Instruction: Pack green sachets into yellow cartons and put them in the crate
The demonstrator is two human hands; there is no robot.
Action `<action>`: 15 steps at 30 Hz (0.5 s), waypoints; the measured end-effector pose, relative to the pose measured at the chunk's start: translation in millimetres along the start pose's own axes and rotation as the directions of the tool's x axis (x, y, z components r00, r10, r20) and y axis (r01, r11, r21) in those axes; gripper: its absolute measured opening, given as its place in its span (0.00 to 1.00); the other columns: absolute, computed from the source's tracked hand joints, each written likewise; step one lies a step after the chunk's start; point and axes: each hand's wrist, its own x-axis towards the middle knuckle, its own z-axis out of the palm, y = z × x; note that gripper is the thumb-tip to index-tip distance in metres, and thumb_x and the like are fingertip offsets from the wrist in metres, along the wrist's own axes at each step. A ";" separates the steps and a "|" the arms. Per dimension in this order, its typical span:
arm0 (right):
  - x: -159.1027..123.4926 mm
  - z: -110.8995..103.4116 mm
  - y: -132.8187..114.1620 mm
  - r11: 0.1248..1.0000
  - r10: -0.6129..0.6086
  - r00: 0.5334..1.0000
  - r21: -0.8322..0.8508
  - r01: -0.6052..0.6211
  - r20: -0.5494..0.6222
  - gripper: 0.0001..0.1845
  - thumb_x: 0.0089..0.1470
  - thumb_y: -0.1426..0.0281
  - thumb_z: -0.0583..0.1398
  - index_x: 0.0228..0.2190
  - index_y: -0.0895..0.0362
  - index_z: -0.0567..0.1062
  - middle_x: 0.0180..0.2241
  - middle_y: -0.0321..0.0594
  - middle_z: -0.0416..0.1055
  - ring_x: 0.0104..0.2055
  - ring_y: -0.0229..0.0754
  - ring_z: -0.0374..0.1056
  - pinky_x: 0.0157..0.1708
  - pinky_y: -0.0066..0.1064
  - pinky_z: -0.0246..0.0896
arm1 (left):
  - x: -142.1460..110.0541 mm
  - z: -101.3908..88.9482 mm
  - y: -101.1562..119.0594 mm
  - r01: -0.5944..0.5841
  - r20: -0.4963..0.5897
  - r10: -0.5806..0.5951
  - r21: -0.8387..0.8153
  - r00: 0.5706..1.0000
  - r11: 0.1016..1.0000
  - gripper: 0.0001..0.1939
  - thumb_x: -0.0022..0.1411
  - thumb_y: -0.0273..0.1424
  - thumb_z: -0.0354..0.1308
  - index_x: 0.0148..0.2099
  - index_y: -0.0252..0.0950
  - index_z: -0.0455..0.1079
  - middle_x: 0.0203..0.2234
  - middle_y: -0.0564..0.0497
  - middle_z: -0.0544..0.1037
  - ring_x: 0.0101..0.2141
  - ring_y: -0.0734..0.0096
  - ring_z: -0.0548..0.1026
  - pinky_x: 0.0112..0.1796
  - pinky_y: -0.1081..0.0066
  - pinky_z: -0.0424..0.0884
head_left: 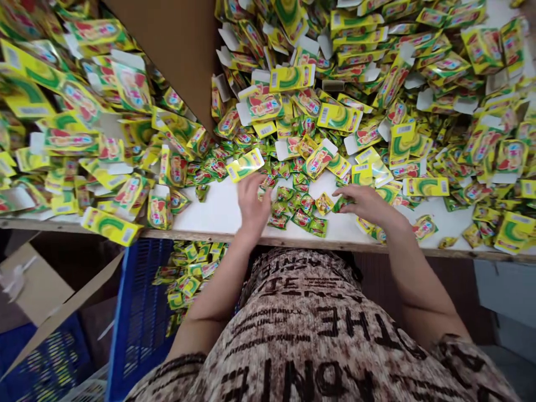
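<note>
My left hand [253, 204] is over the white tabletop, its fingers curved and apart from the thumb, with nothing visible between them. Just beyond its fingertips lies a yellow box [246, 165]; whether they touch is unclear. My right hand [368, 204] reaches in from the right, fingertips closed on a small green candy packet [342, 203], partly hidden by the fingers. Between the hands, several small green candy packets [302, 218] lie loose. An orange-yellow packet [324, 204] sits by the right fingertips. Behind them is a small printed carton [320, 158] with a white flap.
Heaps of yellow-green cartons [355, 33] cover the back and right of the table [218, 209]. More cartons [96, 139] pile up at left, beside a brown cardboard panel [171, 50]. Below the wooden front edge stands a blue crate [138, 301] with packets [188, 279] beside its wall.
</note>
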 end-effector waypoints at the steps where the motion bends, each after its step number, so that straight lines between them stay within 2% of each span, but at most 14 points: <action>1: 12.5 -1.7 1.2 0.996 -0.045 0.996 -0.079 0.050 0.071 0.23 0.43 0.76 0.68 0.44 0.52 0.78 0.36 0.40 0.75 0.38 0.45 0.70 0.37 0.33 0.62 | 13.4 -5.3 -11.7 -0.042 -0.034 0.045 0.079 0.998 0.996 0.20 0.54 0.29 0.64 0.51 0.37 0.71 0.55 0.41 0.69 0.60 0.51 0.61 0.62 0.52 0.54; 2: 25.5 0.0 1.2 0.983 -0.082 0.986 -0.151 0.104 0.145 0.24 0.41 0.77 0.69 0.44 0.52 0.78 0.35 0.39 0.74 0.37 0.45 0.70 0.36 0.32 0.61 | 25.8 -9.3 -23.5 -0.069 -0.039 0.075 0.134 0.996 0.989 0.25 0.52 0.27 0.66 0.53 0.37 0.70 0.57 0.40 0.66 0.62 0.49 0.56 0.63 0.50 0.50; 4: 49.4 9.6 -0.7 0.947 -0.128 0.956 -0.254 0.197 0.264 0.26 0.38 0.79 0.70 0.42 0.52 0.79 0.32 0.39 0.73 0.36 0.44 0.68 0.35 0.31 0.59 | 46.3 -13.8 -45.8 -0.095 -0.003 0.097 0.172 0.995 0.980 0.29 0.50 0.25 0.68 0.55 0.36 0.68 0.58 0.40 0.64 0.62 0.47 0.54 0.64 0.50 0.47; 6: 64.8 20.8 -1.6 0.917 -0.163 0.931 -0.298 0.265 0.326 0.22 0.36 0.78 0.72 0.38 0.54 0.79 0.33 0.40 0.72 0.36 0.44 0.67 0.34 0.30 0.57 | 60.5 -16.1 -63.5 -0.096 0.050 0.088 0.171 0.995 0.981 0.27 0.53 0.26 0.68 0.55 0.35 0.67 0.54 0.41 0.67 0.58 0.51 0.59 0.62 0.50 0.52; 8: 67.8 28.1 0.7 0.907 -0.210 0.922 -0.286 0.308 0.325 0.18 0.36 0.73 0.73 0.32 0.56 0.78 0.34 0.41 0.70 0.38 0.45 0.66 0.35 0.31 0.57 | 68.0 -19.4 -72.7 -0.077 0.071 0.066 0.168 0.995 0.983 0.23 0.57 0.29 0.66 0.53 0.33 0.67 0.50 0.45 0.70 0.53 0.57 0.63 0.59 0.52 0.57; 9: 64.6 30.0 2.8 0.916 -0.224 0.925 -0.258 0.307 0.308 0.16 0.36 0.71 0.73 0.31 0.57 0.77 0.34 0.41 0.70 0.39 0.45 0.65 0.35 0.31 0.57 | 68.8 -21.9 -72.8 -0.065 0.064 0.054 0.174 0.996 0.983 0.21 0.59 0.31 0.65 0.52 0.32 0.67 0.48 0.46 0.71 0.51 0.60 0.64 0.58 0.54 0.58; 11: 50.8 31.6 5.6 0.961 -0.194 0.949 -0.146 0.235 0.250 0.15 0.39 0.68 0.72 0.31 0.58 0.76 0.31 0.38 0.69 0.36 0.43 0.64 0.34 0.31 0.56 | 63.3 -27.0 -62.7 -0.010 -0.024 0.014 0.155 1.000 0.988 0.18 0.62 0.34 0.63 0.51 0.31 0.66 0.44 0.48 0.73 0.47 0.66 0.66 0.56 0.57 0.61; 13: 31.6 32.0 2.1 0.994 -0.100 0.986 0.053 0.094 0.133 0.15 0.43 0.67 0.70 0.34 0.57 0.75 0.29 0.35 0.69 0.31 0.40 0.63 0.32 0.31 0.57 | 46.7 -28.1 -40.3 0.069 -0.101 -0.068 0.006 0.993 0.998 0.17 0.63 0.37 0.61 0.50 0.32 0.67 0.40 0.50 0.75 0.40 0.70 0.69 0.49 0.62 0.67; 14: 21.9 32.2 -3.2 0.984 -0.041 0.999 0.173 0.036 0.027 0.16 0.45 0.66 0.69 0.36 0.56 0.75 0.30 0.35 0.70 0.31 0.40 0.64 0.32 0.31 0.58 | 34.6 -25.7 -26.2 0.117 -0.073 -0.126 -0.123 0.989 0.986 0.18 0.62 0.38 0.61 0.49 0.32 0.68 0.38 0.51 0.76 0.38 0.72 0.71 0.46 0.64 0.69; 15: 13.0 32.4 -10.9 0.957 0.024 0.994 0.292 0.009 -0.109 0.17 0.46 0.64 0.68 0.39 0.56 0.74 0.33 0.37 0.72 0.32 0.41 0.66 0.34 0.33 0.60 | 20.5 -20.9 -11.6 0.176 0.015 -0.179 -0.269 0.984 0.947 0.18 0.60 0.39 0.63 0.48 0.33 0.68 0.36 0.51 0.77 0.36 0.72 0.72 0.42 0.66 0.71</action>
